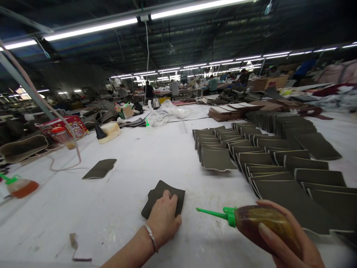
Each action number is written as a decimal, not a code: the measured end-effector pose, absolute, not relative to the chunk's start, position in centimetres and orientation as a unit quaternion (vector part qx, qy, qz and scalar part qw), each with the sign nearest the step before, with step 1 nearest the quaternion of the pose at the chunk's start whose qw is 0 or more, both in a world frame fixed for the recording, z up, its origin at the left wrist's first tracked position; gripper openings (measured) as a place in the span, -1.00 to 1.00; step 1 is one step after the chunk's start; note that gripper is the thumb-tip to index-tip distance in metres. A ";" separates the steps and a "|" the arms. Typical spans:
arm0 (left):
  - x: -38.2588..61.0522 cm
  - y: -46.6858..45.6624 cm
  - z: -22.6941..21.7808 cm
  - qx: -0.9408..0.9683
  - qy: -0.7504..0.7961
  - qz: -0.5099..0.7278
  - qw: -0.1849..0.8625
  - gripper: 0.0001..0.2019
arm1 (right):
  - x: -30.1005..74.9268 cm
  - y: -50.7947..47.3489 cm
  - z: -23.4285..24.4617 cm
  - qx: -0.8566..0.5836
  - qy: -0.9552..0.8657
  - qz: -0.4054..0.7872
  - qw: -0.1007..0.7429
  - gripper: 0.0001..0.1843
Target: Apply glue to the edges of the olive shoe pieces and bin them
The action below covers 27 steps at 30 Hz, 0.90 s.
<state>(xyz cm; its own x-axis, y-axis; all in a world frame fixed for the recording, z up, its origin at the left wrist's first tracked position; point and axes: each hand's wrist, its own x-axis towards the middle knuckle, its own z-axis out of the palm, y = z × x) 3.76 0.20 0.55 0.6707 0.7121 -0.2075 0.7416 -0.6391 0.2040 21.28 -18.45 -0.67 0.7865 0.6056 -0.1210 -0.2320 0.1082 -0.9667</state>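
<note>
head view: loose piece (99, 169) lies flat on desk (131, 149), left side. nearer middle, left hand (164, 214) over dark piece (154, 197), fingers bent, pressing down; whether grip pinches edge, cannot tell. best keep it pinned flat, fingertips back from rim. rightward, green nozzle (213, 213) points left, apart from dark piece; right hand (308, 249) grasps bottle (263, 225) nearly level. squeeze lightly, evenly; mind overlapping rows (251, 152), far right.

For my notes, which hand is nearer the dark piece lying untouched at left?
Left: the left hand is right of the untouched piece; the right hand, gripping a bottle, is farther right.
</note>
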 end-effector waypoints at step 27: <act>3.1 2.9 0.1 0.917 0.337 -0.007 0.211 -0.37 | 21.5 -16.5 -1.8 -0.451 0.049 0.426 0.783 -0.39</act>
<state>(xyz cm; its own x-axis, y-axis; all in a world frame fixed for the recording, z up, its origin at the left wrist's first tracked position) 3.15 2.86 0.07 0.7726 0.6156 -0.1556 0.6216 -0.6834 0.3828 21.48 -16.54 -1.76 0.6321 0.6229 -0.4610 -0.7115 0.2308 -0.6637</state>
